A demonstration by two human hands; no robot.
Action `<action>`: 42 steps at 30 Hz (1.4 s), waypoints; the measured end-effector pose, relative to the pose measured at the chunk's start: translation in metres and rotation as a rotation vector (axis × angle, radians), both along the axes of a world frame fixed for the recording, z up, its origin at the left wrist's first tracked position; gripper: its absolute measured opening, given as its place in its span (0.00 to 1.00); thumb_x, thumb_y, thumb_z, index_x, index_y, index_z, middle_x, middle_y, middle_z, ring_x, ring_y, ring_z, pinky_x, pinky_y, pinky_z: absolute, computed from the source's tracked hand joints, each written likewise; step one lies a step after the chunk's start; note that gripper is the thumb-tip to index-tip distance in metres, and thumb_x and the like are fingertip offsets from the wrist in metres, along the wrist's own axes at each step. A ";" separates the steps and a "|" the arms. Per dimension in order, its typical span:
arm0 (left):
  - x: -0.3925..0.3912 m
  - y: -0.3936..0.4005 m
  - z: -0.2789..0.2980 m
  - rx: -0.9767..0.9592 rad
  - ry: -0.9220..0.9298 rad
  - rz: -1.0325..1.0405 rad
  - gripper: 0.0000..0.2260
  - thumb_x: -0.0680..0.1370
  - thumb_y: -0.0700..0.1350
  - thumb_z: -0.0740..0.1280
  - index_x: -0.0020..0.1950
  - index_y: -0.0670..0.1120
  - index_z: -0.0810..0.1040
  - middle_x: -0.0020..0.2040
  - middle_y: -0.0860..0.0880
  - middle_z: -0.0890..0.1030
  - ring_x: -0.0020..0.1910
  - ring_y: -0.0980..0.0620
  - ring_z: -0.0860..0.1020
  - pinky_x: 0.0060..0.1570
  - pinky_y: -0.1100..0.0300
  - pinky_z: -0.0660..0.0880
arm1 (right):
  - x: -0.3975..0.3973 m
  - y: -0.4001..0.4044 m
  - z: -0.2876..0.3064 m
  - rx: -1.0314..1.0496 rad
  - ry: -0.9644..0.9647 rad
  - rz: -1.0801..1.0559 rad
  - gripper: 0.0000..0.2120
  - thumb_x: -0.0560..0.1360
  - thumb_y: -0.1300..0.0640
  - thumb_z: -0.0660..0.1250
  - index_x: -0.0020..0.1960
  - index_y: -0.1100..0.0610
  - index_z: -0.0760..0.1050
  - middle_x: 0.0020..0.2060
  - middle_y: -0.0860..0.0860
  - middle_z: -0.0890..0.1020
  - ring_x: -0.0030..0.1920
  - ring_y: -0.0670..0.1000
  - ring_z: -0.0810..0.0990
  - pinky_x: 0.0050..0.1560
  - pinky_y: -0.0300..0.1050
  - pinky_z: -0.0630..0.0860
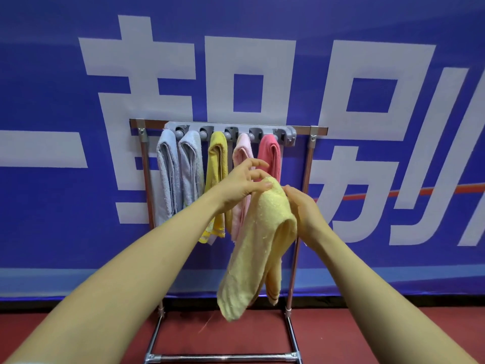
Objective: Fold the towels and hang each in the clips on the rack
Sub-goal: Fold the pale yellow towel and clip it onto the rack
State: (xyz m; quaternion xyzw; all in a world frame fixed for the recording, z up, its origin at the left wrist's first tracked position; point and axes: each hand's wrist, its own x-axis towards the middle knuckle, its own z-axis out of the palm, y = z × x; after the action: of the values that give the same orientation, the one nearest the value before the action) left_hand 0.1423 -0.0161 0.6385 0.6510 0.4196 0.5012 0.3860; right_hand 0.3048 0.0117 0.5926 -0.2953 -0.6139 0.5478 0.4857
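Single head cam, wide-angle, fwd & slightly down, close on both forearms, rack [312,158] near ahead.

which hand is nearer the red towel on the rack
Left. The left hand overlaps the red towel at its lower edge; the right hand sits lower and to its right, behind the pale yellow towel.

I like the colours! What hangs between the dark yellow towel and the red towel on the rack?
In the head view, a pale pink towel hangs between the dark yellow towel and the red towel. The left hand partly covers it.
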 end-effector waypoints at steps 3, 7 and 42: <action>-0.004 -0.001 0.002 -0.001 0.007 -0.009 0.19 0.74 0.34 0.68 0.62 0.45 0.68 0.44 0.50 0.81 0.48 0.53 0.80 0.58 0.55 0.73 | 0.001 -0.001 0.001 -0.011 0.031 0.006 0.09 0.77 0.60 0.63 0.50 0.62 0.80 0.44 0.58 0.82 0.46 0.54 0.79 0.51 0.49 0.75; -0.007 -0.002 0.003 -0.001 -0.049 0.018 0.17 0.74 0.33 0.68 0.61 0.44 0.70 0.44 0.47 0.81 0.47 0.51 0.80 0.54 0.57 0.74 | 0.001 -0.002 0.004 0.017 0.061 0.032 0.07 0.78 0.59 0.63 0.46 0.61 0.77 0.34 0.53 0.78 0.33 0.49 0.74 0.35 0.40 0.72; 0.022 0.241 0.076 0.189 0.406 0.483 0.09 0.76 0.45 0.66 0.35 0.51 0.76 0.37 0.55 0.78 0.45 0.52 0.76 0.56 0.51 0.73 | -0.011 0.236 0.081 0.166 0.191 -0.370 0.05 0.77 0.59 0.66 0.45 0.58 0.79 0.38 0.50 0.81 0.39 0.48 0.79 0.41 0.43 0.77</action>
State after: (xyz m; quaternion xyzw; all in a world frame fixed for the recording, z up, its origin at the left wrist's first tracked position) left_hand 0.1646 0.2249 0.7149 0.6524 0.5818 0.4748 0.1023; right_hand 0.2941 0.2477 0.6740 -0.3090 -0.5432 0.4224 0.6565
